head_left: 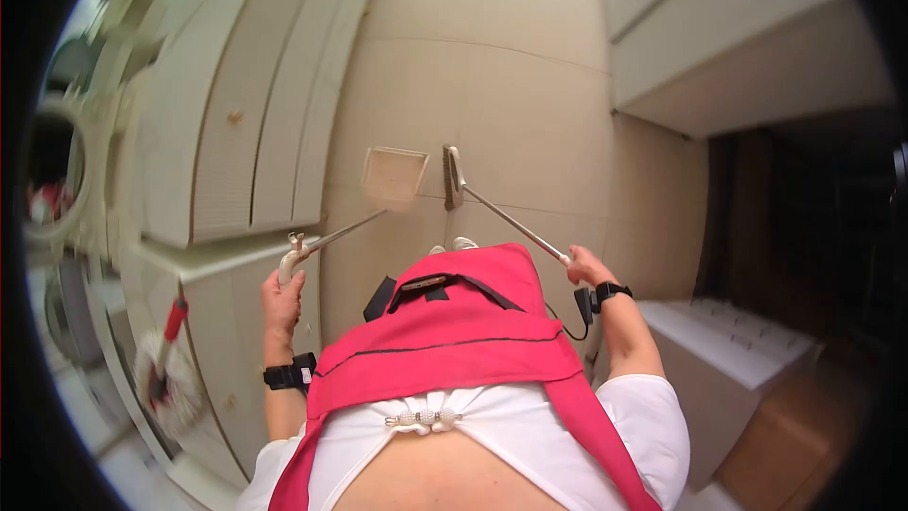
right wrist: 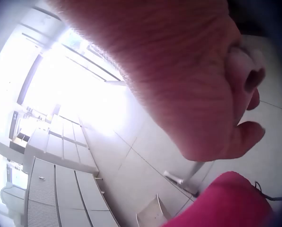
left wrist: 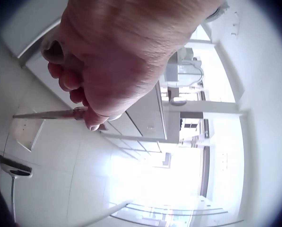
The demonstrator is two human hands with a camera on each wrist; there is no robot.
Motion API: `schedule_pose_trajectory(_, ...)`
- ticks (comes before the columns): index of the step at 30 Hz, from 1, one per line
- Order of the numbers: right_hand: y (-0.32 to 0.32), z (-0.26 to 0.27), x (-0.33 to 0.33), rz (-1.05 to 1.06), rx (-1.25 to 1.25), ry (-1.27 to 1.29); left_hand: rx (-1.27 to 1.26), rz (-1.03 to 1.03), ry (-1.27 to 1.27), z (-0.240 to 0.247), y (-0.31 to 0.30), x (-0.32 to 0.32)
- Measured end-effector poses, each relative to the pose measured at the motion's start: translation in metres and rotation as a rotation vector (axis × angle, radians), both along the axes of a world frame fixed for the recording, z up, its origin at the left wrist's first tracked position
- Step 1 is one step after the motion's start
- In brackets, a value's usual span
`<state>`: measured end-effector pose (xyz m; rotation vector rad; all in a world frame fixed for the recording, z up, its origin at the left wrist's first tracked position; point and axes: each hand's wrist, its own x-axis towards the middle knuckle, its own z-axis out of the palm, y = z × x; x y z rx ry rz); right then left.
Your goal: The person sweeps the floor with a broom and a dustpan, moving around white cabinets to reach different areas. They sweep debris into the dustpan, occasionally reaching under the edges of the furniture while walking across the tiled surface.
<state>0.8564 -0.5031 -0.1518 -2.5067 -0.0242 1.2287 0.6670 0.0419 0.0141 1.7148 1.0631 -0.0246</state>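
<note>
Standing over a tiled floor [head_left: 492, 85], the person holds a long-handled tool in each hand. The left hand [head_left: 282, 298] has its fingers curled round the bent grip of the dustpan [head_left: 392, 176], whose thin handle runs forward and to the right from the fist to the pan resting on the tiles. The right hand [head_left: 588, 268] wraps the end of the brush [head_left: 453, 176]; its shaft slants forward and to the left, so the bristle head sits just beside the pan's right edge, apart from it. Both heads lie ahead of the fingers, neither hand plainly nearer. Only the head view shows both grips, the red apron [head_left: 454, 322] and a mop [head_left: 165, 369] leaning on the cabinets [head_left: 227, 132]. The left wrist view shows pan and brush beyond the knuckles, while the right wrist view shows curled fingers but hardly what they clasp.
</note>
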Motion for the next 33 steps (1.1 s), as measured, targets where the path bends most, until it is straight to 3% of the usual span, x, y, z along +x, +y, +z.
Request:
schedule_pose_trajectory(1, 0.001, 0.022, -0.019, -0.042, -0.064, 0.09, 0.002, -0.071, -0.011, -0.005, 0.003, 0.018)
schedule_pose_trajectory(3, -0.022, 0.033, -0.083, -0.15, 0.014, -0.047, -0.001, -0.145, -0.032, -0.016, 0.006, 0.051)
schedule_pose_trajectory(5, -0.045, 0.042, -0.155, -0.22, -0.092, -0.164, -0.033, -0.197, -0.044, -0.03, 0.009, 0.073)
schedule_pose_trajectory(8, -0.027, 0.093, -0.216, -0.873, -0.155, 0.332, -0.124, -0.264, -0.097, -0.049, 0.006, 0.104)
schedule_pose_trajectory(9, -0.024, 0.095, -0.232, -1.088, 0.069, 0.371, -0.146, -0.27, -0.092, -0.047, -0.001, 0.115)
schedule_pose_trajectory(11, -0.016, 0.089, -0.263, -1.475, 0.569, 0.408, -0.17, -0.298, -0.115, -0.052, -0.01, 0.126)
schedule_pose_trajectory(15, -0.037, 0.071, -0.253, -1.753, 0.479, 0.15, -0.181, -0.357, -0.09, -0.047, -0.056, 0.171)
schedule_pose_trajectory(19, -0.11, 0.023, -0.248, -1.675, 0.183, -0.01, -0.125, -0.343, -0.041, -0.023, -0.116, 0.201)
schedule_pose_trajectory(22, -0.194, -0.017, -0.207, -1.695, 0.133, -0.196, -0.114, -0.336, 0.0, -0.028, -0.16, 0.217)
schedule_pose_trajectory(29, -0.39, -0.091, -0.101, -1.629, -0.241, -0.256, -0.047, -0.321, 0.073, -0.008, -0.281, 0.27)
schedule_pose_trajectory(31, -0.436, -0.074, -0.067, -1.672, -0.183, -0.208, -0.046, -0.367, 0.08, -0.002, -0.302, 0.288)
schedule_pose_trajectory(33, -0.488, -0.104, -0.058, -1.642, -0.253, -0.213, -0.028, -0.421, 0.102, 0.001, -0.327, 0.305)
